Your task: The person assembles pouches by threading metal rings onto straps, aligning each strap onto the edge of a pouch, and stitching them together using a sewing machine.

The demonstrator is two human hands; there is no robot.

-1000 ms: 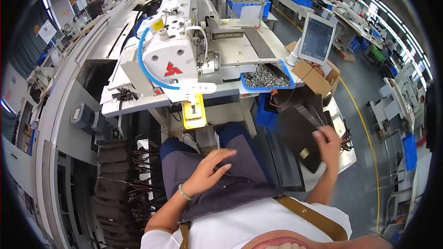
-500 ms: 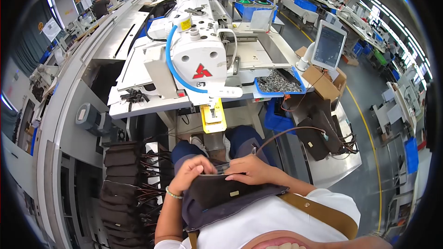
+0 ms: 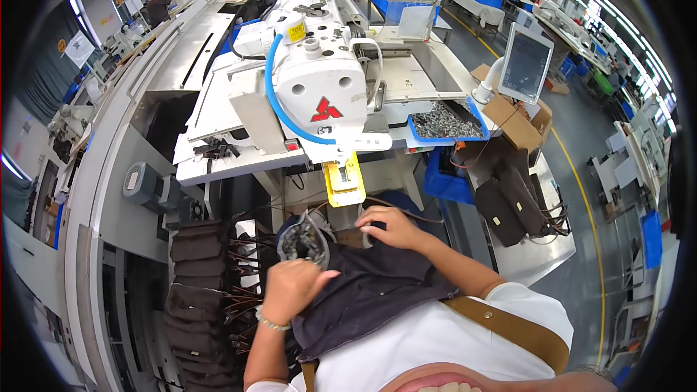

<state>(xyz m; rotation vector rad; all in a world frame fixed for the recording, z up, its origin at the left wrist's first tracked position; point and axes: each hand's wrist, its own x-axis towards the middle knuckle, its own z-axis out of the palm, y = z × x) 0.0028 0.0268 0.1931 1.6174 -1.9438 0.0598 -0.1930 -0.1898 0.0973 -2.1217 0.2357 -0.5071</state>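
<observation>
A dark pouch (image 3: 303, 241) hangs at my left hand (image 3: 290, 289), its mouth spread and a patterned grey-green inside showing. That hand is closed round its near edge, thumb pointing right. To the right, my right hand (image 3: 392, 228) is over my lap with fingers loosely bent and thumb apart, nothing visible between them. A thin brown cord (image 3: 406, 213) runs just beyond its fingers. Ahead stands a white sewing machine (image 3: 316, 91), with a yellow plate (image 3: 344, 183) under its head. My legs are mostly hidden by the dark apron (image 3: 377, 279).
Stacked dark pouches (image 3: 196, 297) with cords hang at the left. More dark pouches (image 3: 508, 207) lie on the right side table (image 3: 544, 254). A blue-rimmed tray (image 3: 449, 122) of small metal pieces, a screen (image 3: 524, 64) and a cardboard box (image 3: 514, 125) are beyond. A person (image 3: 157, 7) is far left.
My right hand has come from the right-hand pile to my lap. A pouch has moved off my lap into my left hand and its mouth has opened. The view has shifted slightly.
</observation>
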